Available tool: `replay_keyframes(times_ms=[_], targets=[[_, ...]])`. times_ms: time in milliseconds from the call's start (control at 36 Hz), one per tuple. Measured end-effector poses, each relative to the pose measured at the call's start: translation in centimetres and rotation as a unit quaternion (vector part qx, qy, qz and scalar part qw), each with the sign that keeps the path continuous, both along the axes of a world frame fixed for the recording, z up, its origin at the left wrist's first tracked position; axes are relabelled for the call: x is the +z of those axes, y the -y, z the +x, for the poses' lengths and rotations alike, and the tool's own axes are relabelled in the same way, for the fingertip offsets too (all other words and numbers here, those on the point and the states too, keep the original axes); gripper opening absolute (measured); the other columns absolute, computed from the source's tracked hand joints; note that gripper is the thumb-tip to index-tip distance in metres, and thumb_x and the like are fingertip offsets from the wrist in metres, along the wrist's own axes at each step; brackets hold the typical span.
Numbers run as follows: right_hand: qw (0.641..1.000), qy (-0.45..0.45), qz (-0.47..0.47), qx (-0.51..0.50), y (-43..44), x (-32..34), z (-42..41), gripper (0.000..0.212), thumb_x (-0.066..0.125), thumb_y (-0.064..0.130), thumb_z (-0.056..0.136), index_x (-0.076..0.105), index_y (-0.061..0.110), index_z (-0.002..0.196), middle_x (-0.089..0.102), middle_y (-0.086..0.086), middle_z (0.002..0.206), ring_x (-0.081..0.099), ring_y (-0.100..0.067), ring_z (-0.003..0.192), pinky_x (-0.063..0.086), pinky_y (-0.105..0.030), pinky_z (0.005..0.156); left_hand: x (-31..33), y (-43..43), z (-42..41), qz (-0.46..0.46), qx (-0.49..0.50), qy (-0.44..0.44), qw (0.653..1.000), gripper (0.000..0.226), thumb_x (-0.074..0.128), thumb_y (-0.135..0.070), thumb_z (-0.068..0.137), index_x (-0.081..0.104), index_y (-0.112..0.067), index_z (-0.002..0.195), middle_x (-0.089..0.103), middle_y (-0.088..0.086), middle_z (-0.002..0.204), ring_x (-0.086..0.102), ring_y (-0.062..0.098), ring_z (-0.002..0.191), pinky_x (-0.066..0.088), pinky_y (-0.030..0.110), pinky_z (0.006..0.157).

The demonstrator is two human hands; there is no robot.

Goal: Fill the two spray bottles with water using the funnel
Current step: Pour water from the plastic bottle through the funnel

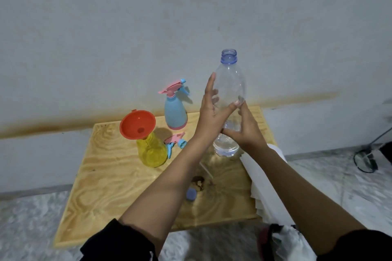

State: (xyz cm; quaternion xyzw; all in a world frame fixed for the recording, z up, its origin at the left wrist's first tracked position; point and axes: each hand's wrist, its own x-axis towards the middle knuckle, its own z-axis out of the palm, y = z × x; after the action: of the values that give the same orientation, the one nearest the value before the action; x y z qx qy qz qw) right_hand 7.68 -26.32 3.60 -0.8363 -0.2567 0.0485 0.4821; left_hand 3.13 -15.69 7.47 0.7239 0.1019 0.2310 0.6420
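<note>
My two hands hold a clear plastic water bottle (230, 78) upright above the table, its neck uncapped and a little water at its bottom. My left hand (209, 116) wraps its left side, with the thumb across the front. My right hand (247, 129) grips it lower down. To the left stands a yellow spray bottle (151, 152) with an orange funnel (137, 124) set in its neck. Its pink and blue spray head (176, 143) lies beside it. Behind stands a blue spray bottle (175, 112) with its spray head on.
Everything sits on a small wooden table (101, 176) against a pale wall. A blue bottle cap (191, 194) lies near the front, beside a dark knot in the wood. White folded paper (261, 186) hangs over the table's right edge. The floor around is pale and mottled.
</note>
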Motion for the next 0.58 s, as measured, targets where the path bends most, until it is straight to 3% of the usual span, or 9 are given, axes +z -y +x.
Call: replay_keyframes(times_ms=[111,194,278,417,500,583], targets=[[1.000,-0.007,0.016,-0.009,0.1,-0.5,0.3,0.102,0.076,0.044,0.065,0.019,0.023,0.146,0.043,0.002,0.143,0.041,-0.014,0.131,0.039,-0.043,0.107,-0.4,0.2,0.3,0.012,-0.012,-0.007,1.000,0.081,0.072,-0.028,0.082,0.017,-0.066,0.128,0.039,0.004,0.136,0.043,0.019,0.124,0.042,0.026,0.095],[0.999,0.012,0.037,-0.017,0.4,-1.2,0.4,0.097,0.084,0.025,0.065,0.026,0.014,0.143,0.041,0.010,0.131,0.040,-0.002,0.121,0.039,-0.024,0.098,-0.8,0.3,0.1,0.021,-0.014,-0.009,1.000,0.082,0.073,-0.030,0.080,0.017,-0.069,0.127,0.039,0.002,0.136,0.042,0.018,0.126,0.042,0.036,0.103],[0.998,0.054,0.033,-0.024,0.6,-1.3,0.5,0.095,0.087,0.022,0.062,0.032,0.005,0.138,0.042,0.008,0.125,0.042,-0.004,0.115,0.039,-0.013,0.089,-0.9,0.7,0.0,0.036,-0.011,-0.015,0.999,0.083,0.072,-0.031,0.081,0.016,-0.072,0.126,0.037,-0.002,0.139,0.041,0.014,0.128,0.042,0.036,0.104],[0.992,0.127,-0.005,-0.016,0.8,-1.1,0.1,0.095,0.078,0.045,0.062,0.036,-0.008,0.129,0.052,-0.017,0.118,0.051,-0.020,0.111,0.047,-0.030,0.094,-1.1,1.1,-0.5,0.056,-0.017,-0.019,0.998,0.085,0.073,-0.031,0.081,0.015,-0.067,0.131,0.036,-0.003,0.143,0.038,0.008,0.131,0.041,0.038,0.106],[0.991,0.129,-0.023,-0.021,1.2,-1.3,-0.2,0.096,0.076,0.044,0.064,0.034,-0.011,0.130,0.050,-0.024,0.119,0.053,-0.033,0.113,0.047,-0.035,0.094,-1.1,1.4,-1.0,0.072,-0.022,-0.019,0.997,0.085,0.072,-0.031,0.081,0.014,-0.066,0.132,0.036,-0.004,0.144,0.036,0.007,0.132,0.039,0.039,0.107],[0.995,0.095,-0.017,-0.015,1.5,-1.3,-0.5,0.097,0.080,0.035,0.067,0.027,-0.006,0.137,0.044,-0.021,0.129,0.046,-0.031,0.122,0.043,-0.040,0.101,-1.1,1.7,-1.4,0.088,-0.019,-0.019,0.996,0.086,0.072,-0.033,0.081,0.012,-0.067,0.132,0.035,-0.004,0.146,0.036,0.007,0.133,0.039,0.041,0.107]])
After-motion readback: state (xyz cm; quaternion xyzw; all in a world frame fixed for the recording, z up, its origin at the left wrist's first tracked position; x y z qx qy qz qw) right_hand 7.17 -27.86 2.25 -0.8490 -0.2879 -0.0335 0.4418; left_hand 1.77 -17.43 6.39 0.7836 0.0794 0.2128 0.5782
